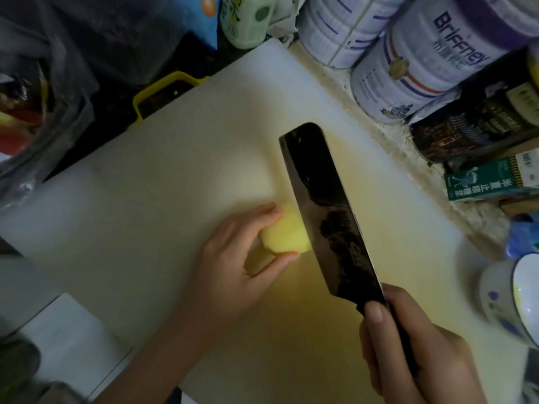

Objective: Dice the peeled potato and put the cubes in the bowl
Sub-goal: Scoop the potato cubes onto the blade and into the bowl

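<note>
Head view: a peeled potato point(285, 232) lies on a white cutting board point(163, 176), near its middle. The left hand point(233, 258) holds the potato from the left, fingers point(262, 213) curled over the far side and thumb on the near side, pinching it between them. The right hand point(414, 354) is wrapped round the handle of a dark cleaver point(329, 211), thumb laid on top. The blade stands against the potato's right end; whether the edge has entered the flesh cannot be told.

Assessment: slicing stage, with no cubes visible on the board. Good practice: tuck the left fingertips back from the blade, since the thumb tip sits close to it. Keep the blade upright, cut even slabs, then stack them and cross-cut. The potato is round, so it may roll; a flat cut face laid down would steady it.

The blue-dotted white bowl point(495, 295) stands at the board's right edge, near the knife hand and convenient for transfer.
</note>
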The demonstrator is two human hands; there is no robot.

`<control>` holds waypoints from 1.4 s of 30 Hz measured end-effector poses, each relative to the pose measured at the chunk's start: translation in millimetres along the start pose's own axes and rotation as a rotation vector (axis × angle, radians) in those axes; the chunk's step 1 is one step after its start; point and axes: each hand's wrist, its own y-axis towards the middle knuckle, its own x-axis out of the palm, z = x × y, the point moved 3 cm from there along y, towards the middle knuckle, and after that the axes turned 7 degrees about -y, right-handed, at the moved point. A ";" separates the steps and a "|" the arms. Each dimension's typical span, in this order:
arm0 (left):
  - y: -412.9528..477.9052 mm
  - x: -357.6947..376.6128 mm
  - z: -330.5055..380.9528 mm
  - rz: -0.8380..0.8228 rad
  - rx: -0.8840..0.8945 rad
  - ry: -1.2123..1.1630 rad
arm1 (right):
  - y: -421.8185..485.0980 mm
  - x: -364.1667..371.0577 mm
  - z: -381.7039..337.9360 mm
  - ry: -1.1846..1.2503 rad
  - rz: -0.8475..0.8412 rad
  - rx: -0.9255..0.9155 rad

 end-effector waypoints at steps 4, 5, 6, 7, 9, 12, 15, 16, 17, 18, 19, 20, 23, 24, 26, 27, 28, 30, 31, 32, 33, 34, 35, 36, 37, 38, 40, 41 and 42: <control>-0.1 -0.8 0.0 0.002 0.006 -0.007 | 0.3 -0.8 0.7 -0.046 -0.015 -0.027; -0.2 -0.8 0.1 0.002 0.011 -0.006 | -0.7 -0.9 0.6 -0.051 -0.012 -0.027; 0.0 -0.8 -0.1 0.003 0.015 -0.006 | -2.1 -1.0 0.3 -0.052 -0.007 -0.023; 0.2 -0.9 -0.4 0.004 0.015 -0.006 | -3.2 -1.0 -0.2 -0.047 -0.002 -0.017; 0.6 -1.2 0.0 0.005 0.013 -0.006 | -4.3 -0.4 -2.0 -0.029 0.003 -0.007; 0.9 -1.7 1.7 0.008 0.018 -0.019 | -2.8 0.3 -5.6 -0.068 0.009 -0.035; 0.7 -1.4 1.3 0.011 0.019 -0.029 | -1.2 0.9 -10.2 -0.122 0.019 -0.056; 0.9 -1.3 0.8 0.010 0.023 -0.025 | -1.2 0.9 -12.1 -0.143 0.021 -0.058; 1.1 -1.4 0.3 0.008 0.023 -0.023 | -1.3 1.2 -13.8 -0.165 0.022 -0.056; 1.2 -1.4 0.3 0.004 0.019 -0.024 | -1.3 1.4 -15.0 -0.189 0.024 -0.051; 1.3 -1.4 0.5 0.000 0.015 -0.026 | -0.9 1.3 -16.0 -0.211 0.026 -0.042; 1.3 -1.6 1.1 -0.004 0.016 -0.029 | -0.3 0.9 -16.3 -0.232 0.029 -0.033; 2.0 -1.9 2.8 0.000 0.032 -0.030 | 1.1 -1.4 -17.4 -0.288 0.032 -0.027; 2.3 -1.9 2.7 0.002 0.041 -0.029 | 1.3 -2.2 -18.3 -0.302 0.025 -0.028; 2.1 -1.4 1.8 0.006 0.058 -0.026 | 0.1 -2.7 -19.7 -0.337 0.000 -0.036; 1.5 -1.2 0.8 0.012 0.058 -0.029 | -0.9 -2.2 -20.4 -0.358 -0.016 -0.045; 0.7 -1.3 0.0 0.022 0.051 -0.035 | -1.9 -1.5 -20.9 -0.375 -0.029 -0.052; 0.2 -2.0 -1.4 0.042 0.038 -0.045 | -2.9 -0.2 -20.8 -0.392 -0.031 -0.051; 0.3 -2.0 -1.7 0.045 0.041 -0.048 | -2.9 0.2 -20.9 -0.401 -0.024 -0.046; 0.4 -2.0 -1.6 0.044 0.048 -0.049 | -2.5 1.0 -21.6 -0.411 -0.020 -0.044; 0.7 -2.1 -1.3 0.042 0.053 -0.050 | -2.2 1.9 -22.3 -0.423 -0.019 -0.046; 1.2 -2.4 -0.8 0.038 0.051 -0.052 | -1.8 3.0 -23.1 -0.438 -0.019 -0.051; 1.6 -2.8 0.0 0.037 0.045 -0.055 | -1.8 4.6 -23.7 -0.454 -0.019 -0.053; 1.7 -3.1 0.6 0.039 0.038 -0.058 | -2.1 6.2 -24.4 -0.469 -0.017 -0.048; 1.7 -3.3 1.2 0.041 0.034 -0.060 | -2.8 8.3 -25.1 -0.486 -0.009 -0.039; 1.7 -3.5 2.0 0.044 0.031 -0.062 | -3.8 10.2 -25.7 -0.507 0.005 -0.029; 1.8 -3.5 2.8 0.047 0.027 -0.066 | -6.2 14.0 -26.9 -0.550 0.032 -0.018; 2.0 -3.4 2.9 0.049 0.024 -0.069 | -7.0 15.2 -27.6 -0.565 0.041 -0.022; 2.2 -3.4 3.1 0.050 0.025 -0.067 | -7.2 15.8 -28.2 -0.574 0.041 -0.031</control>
